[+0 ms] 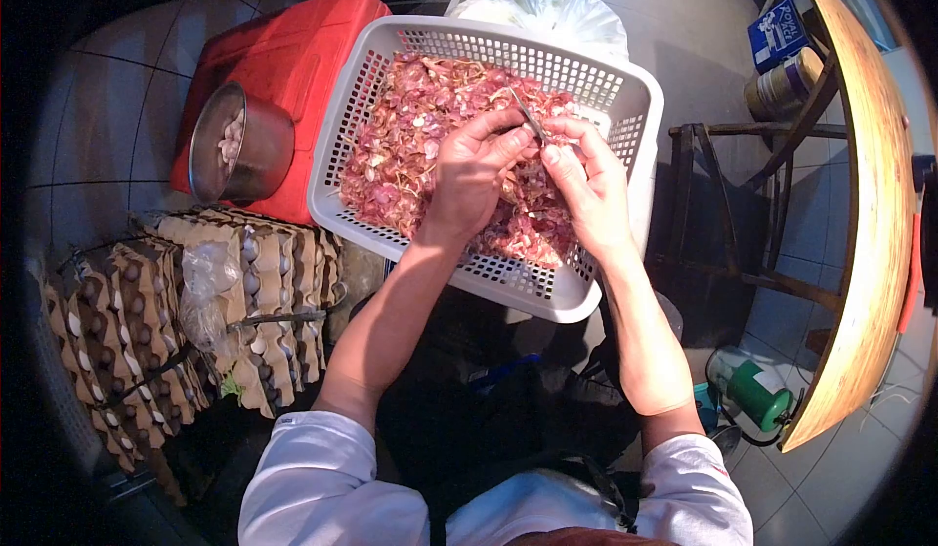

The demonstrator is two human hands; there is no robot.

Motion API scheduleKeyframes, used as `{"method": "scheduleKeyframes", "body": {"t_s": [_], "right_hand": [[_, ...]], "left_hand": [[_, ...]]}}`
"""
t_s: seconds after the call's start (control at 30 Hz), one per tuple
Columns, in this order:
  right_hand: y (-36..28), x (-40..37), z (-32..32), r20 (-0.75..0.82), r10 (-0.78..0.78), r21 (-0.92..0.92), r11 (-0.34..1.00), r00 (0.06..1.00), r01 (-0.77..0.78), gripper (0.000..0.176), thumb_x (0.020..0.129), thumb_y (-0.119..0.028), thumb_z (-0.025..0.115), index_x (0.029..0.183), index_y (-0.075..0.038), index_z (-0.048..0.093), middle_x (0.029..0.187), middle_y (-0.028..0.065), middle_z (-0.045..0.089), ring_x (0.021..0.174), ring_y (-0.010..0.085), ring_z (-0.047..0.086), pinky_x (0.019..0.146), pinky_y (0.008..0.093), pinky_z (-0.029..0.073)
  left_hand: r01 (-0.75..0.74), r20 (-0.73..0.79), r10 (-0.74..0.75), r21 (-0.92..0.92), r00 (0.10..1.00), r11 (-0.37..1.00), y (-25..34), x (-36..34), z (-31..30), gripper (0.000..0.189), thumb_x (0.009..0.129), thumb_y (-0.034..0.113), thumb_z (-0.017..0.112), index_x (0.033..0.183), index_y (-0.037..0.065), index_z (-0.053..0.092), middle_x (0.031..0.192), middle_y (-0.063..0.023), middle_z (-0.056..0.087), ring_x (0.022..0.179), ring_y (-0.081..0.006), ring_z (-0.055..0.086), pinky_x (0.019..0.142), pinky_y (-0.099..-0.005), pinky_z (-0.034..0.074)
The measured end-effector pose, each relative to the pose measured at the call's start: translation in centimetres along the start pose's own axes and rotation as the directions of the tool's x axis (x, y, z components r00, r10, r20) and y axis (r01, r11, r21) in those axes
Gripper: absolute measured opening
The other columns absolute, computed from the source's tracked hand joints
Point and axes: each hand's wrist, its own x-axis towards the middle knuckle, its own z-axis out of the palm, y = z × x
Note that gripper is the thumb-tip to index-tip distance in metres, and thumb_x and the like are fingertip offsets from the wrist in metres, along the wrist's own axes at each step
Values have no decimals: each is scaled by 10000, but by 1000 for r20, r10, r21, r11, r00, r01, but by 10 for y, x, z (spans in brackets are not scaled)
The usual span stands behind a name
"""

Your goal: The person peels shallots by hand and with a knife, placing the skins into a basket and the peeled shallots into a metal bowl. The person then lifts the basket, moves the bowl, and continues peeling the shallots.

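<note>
A grey plastic basket [337,180] in front of me holds a heap of small reddish shallots and their papery skins [410,146]. Over the heap, my left hand [474,170] is closed, thumb and forefinger pinched on a small piece that looks like a shallot, mostly hidden by the fingers. Close against it, my right hand [593,189] is closed on a small knife [528,114], whose narrow blade points up and away to the left between the two hands. The fingertips of both hands nearly meet.
To the left, a metal pot [264,150] with pale peeled pieces stands on a red box [322,67]. Stacked egg trays [278,292] stand nearer me. Behind the basket lies a clear plastic bag [576,19]. A wooden tabletop [850,253] edges the right side.
</note>
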Motion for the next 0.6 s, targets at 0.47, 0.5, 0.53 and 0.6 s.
{"method": "scheduleKeyframes", "body": {"t_s": [0.47,0.5,0.53,0.6], "right_hand": [[-4,1,1,47,196,331,922,979,-200,257,972,-143,564,1206,-46,523,680,-60,496,499,-5,342,438,163,225],[-4,1,1,56,197,341,918,979,-204,257,973,-144,563,1207,-47,523,680,-60,496,499,-6,342,438,163,226],[-4,0,1,65,197,350,914,978,-207,257,973,-145,563,1207,-47,523,681,-60,497,499,-6,342,438,163,226],[-4,1,1,75,199,357,910,977,-212,260,973,-147,562,1208,-45,522,680,-59,496,500,-6,342,438,163,226]], "left_hand": [[31,-27,-31,-8,999,999,4,-2,8,212,927,22,579,1127,-42,555,1013,-110,648,888,-147,647,822,-248,542],[31,-15,-31,9,999,999,3,-1,6,195,942,21,554,1129,-31,557,1020,-109,643,899,-150,649,829,-249,548],[31,-3,-31,26,1000,999,2,0,5,182,956,21,529,1131,-20,559,1026,-107,639,910,-154,651,836,-249,555],[31,-2,-31,32,1000,999,3,-1,5,180,954,21,535,1128,-18,562,1026,-103,639,910,-152,650,838,-251,552]]}}
